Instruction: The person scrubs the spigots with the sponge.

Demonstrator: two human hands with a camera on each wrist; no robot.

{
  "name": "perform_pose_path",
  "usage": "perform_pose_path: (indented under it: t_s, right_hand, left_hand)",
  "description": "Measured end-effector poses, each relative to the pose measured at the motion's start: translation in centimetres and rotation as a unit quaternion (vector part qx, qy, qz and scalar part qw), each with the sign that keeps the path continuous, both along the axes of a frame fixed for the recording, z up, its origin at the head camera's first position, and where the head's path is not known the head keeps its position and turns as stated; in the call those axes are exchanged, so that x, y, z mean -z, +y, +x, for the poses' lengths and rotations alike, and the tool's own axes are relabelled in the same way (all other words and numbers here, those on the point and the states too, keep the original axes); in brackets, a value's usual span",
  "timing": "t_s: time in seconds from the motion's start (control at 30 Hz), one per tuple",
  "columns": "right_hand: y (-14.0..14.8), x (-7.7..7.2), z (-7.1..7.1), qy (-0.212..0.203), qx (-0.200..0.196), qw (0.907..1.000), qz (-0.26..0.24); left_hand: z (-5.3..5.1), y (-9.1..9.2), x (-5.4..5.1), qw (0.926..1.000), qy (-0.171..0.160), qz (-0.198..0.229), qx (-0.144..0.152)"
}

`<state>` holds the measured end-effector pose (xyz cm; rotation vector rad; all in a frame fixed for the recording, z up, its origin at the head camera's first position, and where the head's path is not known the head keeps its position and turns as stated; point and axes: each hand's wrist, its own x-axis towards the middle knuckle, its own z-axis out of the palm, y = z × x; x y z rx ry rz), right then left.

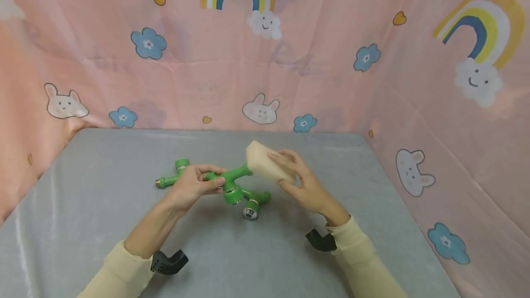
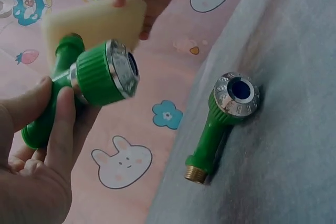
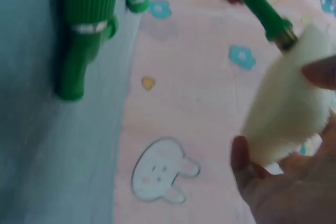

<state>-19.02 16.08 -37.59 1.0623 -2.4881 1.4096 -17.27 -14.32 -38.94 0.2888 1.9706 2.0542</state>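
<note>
My left hand [image 1: 186, 190] grips a green tap [image 1: 233, 174] by its body, thumb and fingers around it, above the table. The tap's ribbed green knob with a chrome cap [image 2: 123, 72] shows in the left wrist view. My right hand [image 1: 308, 185] holds a cream sponge block [image 1: 265, 162] between thumb and fingers. In the right wrist view the sponge [image 3: 289, 103] meets the tap's brass threaded end [image 3: 286, 39]. A second green tap [image 1: 252, 203] lies on the table below the held one. A third green tap [image 1: 167, 181] lies behind my left hand, partly hidden.
A grey cloth covers the table [image 1: 103, 224]. Pink curtains [image 1: 323, 82] printed with rainbows, rabbits and flowers hang at the back and sides. Black curved pieces [image 1: 169, 262] stick out at both wrists by the cream sleeves [image 1: 364, 261].
</note>
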Motion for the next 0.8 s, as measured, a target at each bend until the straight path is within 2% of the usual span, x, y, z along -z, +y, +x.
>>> perform_pose_path:
  t_s: [0.2, 0.27, 0.33, 0.4, 0.57, 0.67, 0.8]
  right_hand:
    - [1.6, -0.2, -1.2, -0.040, 0.010, 0.9971, 0.064]
    - [2.0, -0.5, -1.3, -0.045, 0.015, 0.9964, 0.070]
    - [2.3, -0.6, -1.3, -0.043, 0.022, 0.9965, 0.067]
    - [2.1, -0.9, -1.0, -0.034, 0.025, 0.9972, 0.061]
    - [0.6, -0.7, -0.1, -0.015, 0.006, 0.9974, 0.070]
    - [0.4, -0.3, 0.0, -0.032, -0.002, 0.9960, 0.084]
    - [1.3, -0.2, -0.4, -0.068, 0.016, 0.9939, 0.086]
  left_hand:
    - [-0.3, 0.0, 0.1, 0.9946, 0.030, -0.081, -0.058]
    - [-0.2, 0.0, 0.1, 0.9899, 0.051, -0.106, -0.079]
    - [-0.1, 0.2, 0.1, 0.9820, 0.089, -0.134, -0.099]
    - [0.0, 0.5, 0.3, 0.9697, 0.137, -0.166, -0.115]
    - [0.3, 1.7, 0.8, 0.9290, 0.246, -0.234, -0.147]
    - [0.7, 2.0, 0.9, 0.9096, 0.296, -0.244, -0.160]
    - [0.7, 1.8, 0.6, 0.8867, 0.345, -0.254, -0.174]
